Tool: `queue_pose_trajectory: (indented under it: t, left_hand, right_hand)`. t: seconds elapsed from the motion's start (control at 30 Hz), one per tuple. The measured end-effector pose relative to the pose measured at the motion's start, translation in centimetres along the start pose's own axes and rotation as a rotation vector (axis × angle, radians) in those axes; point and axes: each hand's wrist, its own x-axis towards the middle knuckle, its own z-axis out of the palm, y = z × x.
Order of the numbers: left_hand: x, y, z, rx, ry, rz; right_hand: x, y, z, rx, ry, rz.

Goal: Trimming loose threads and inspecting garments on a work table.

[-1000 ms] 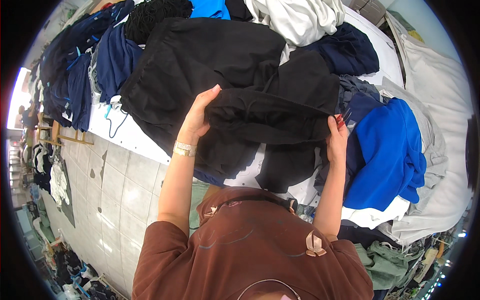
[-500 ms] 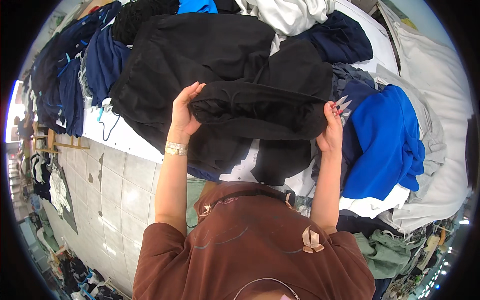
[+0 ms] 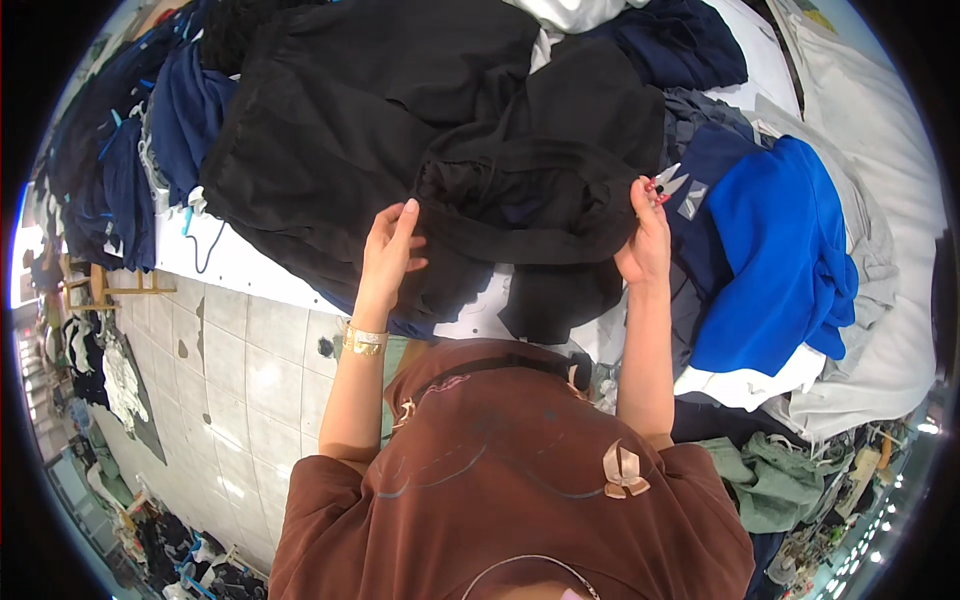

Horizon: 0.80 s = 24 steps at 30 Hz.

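At the left, the left hand (image 3: 385, 255) now has its fingers loosely parted, its thumb tip by the near end of the black garment (image 3: 540, 247); I cannot tell whether it grips. The garment lies between both hands over the white table (image 3: 470, 322), its opening now gaping wider, so more inside shows. The right hand (image 3: 645, 240) pinches the other end, small scissors (image 3: 673, 187) jutting out. Beyond lies blue cloth (image 3: 775, 250). I make out no container.

Left head-worn fisheye view, looking steeply down from above the wearer's brown shirt (image 3: 500, 440), which lies close at lower centre; the surface (image 3: 230, 262) spans the upper half, tiled floor (image 3: 250, 380) the left.
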Motion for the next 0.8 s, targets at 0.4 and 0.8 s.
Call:
queue_pose_trajectory:
  t: [0.4,0.8]
  left_hand:
    - [1.8,-1.8,2.9,-0.782,-0.242,-0.117]
    - [1.7,-2.1,0.7,-1.285,-0.545,-0.2]
  right_hand:
    - [-0.8,0.0,-2.1,0.165,-0.163,0.054]
    - [-0.2,-0.1,-2.6,0.46,-0.206,0.17]
